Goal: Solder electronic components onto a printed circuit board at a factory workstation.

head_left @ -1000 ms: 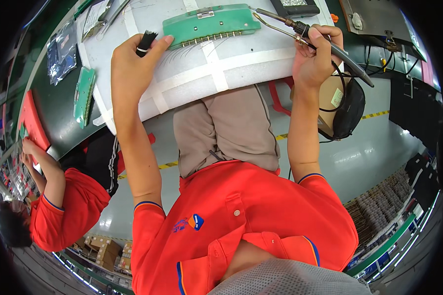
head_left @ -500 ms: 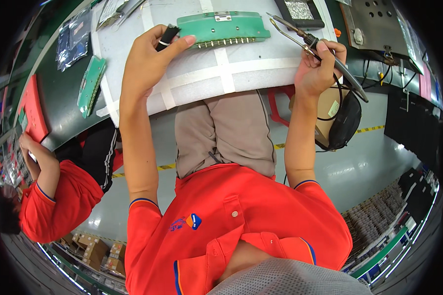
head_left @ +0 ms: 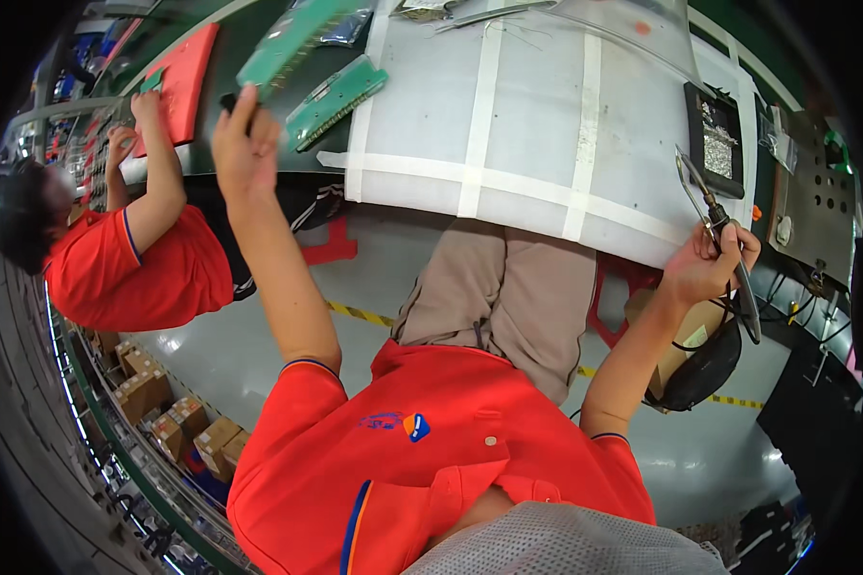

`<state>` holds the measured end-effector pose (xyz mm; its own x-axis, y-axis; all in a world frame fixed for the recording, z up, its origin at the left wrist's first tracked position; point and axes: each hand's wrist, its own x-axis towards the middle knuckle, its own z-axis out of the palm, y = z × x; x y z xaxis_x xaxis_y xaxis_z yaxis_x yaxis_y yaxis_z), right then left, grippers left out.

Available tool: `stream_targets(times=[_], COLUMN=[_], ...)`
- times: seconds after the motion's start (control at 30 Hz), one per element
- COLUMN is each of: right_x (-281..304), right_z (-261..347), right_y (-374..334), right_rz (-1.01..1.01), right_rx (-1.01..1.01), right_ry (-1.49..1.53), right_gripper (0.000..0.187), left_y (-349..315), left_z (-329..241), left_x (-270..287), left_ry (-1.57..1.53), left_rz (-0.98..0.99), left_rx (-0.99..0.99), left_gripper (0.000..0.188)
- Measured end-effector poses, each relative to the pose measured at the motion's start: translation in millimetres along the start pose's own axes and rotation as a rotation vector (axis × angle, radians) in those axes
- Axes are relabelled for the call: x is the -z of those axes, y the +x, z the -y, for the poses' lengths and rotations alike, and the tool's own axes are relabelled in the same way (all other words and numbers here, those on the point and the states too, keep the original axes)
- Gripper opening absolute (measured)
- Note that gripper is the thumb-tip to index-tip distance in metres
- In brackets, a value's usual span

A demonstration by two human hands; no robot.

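My left hand (head_left: 246, 149), smeared by motion, is closed at the near end of a long green circuit board (head_left: 292, 46) beyond the left side of the white work mat (head_left: 537, 105). A short black brush-like piece (head_left: 228, 102) pokes out from the same hand. Just right of that board, a second green circuit board (head_left: 336, 102) lies on the dark green bench. Over the mat's front right edge, my right hand (head_left: 708, 265) is closed round a soldering iron (head_left: 746, 297). A slim bent metal tool, perhaps tweezers, runs alongside its tip.
A black tray with crumpled silvery filling (head_left: 716, 139) stands at the mat's right. Farther right is a perforated metal box (head_left: 820, 192). Cables hang near a black bag (head_left: 705, 369). On the left, a co-worker in a red shirt (head_left: 139, 259) works at a red mat (head_left: 182, 91).
My left hand has carried the circuit board off the mat, leftward over the bench. The view has swung left, so the mat appears farther right. My right hand still grips the soldering iron.
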<state>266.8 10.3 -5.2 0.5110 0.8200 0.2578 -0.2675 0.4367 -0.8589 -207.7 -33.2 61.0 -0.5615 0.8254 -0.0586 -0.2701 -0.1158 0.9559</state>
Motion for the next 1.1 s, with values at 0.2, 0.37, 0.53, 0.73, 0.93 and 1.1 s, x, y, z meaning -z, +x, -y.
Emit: stream_targets(times=[0.2, 0.37, 0.53, 0.73, 0.93, 1.1], right_x=[-2.0, 0.1, -1.7, -0.9, 3.1, 1.5], right_z=[-2.1, -3.2, -3.0, -4.4, -1.6, -4.9], right_y=[1.1, 0.9, 0.9, -0.2, 1.4, 0.6], right_rz=[0.002, -0.013, 0.0, 0.001, -0.004, -0.017], right_rx=[0.01, 0.003, -0.004, 0.003, 0.013, 0.005], right_ry=[0.018, 0.0, -0.004, -0.024, -0.049, -0.056], right_gripper=[0.007, 0.008, 0.009, 0.009, 0.009, 0.009], left_y=[76.3, 104.0, 128.6, 89.0, 8.6, -5.2], left_z=[11.0, 21.2, 11.3, -10.6, 2.3, 10.4], left_x=[101.8, 129.6, 178.9, 104.2, -11.2, -20.6], left_ry=[0.059, 0.219, 0.816, 1.277, 1.414, 1.379], left_rz=[-0.199, -0.324, -0.448, -0.307, 0.262, 0.402], left_rx=[-0.149, -0.073, -0.141, -0.474, -0.323, -0.58], left_gripper=[0.015, 0.019, 0.028, 0.041, 0.043, 0.051])
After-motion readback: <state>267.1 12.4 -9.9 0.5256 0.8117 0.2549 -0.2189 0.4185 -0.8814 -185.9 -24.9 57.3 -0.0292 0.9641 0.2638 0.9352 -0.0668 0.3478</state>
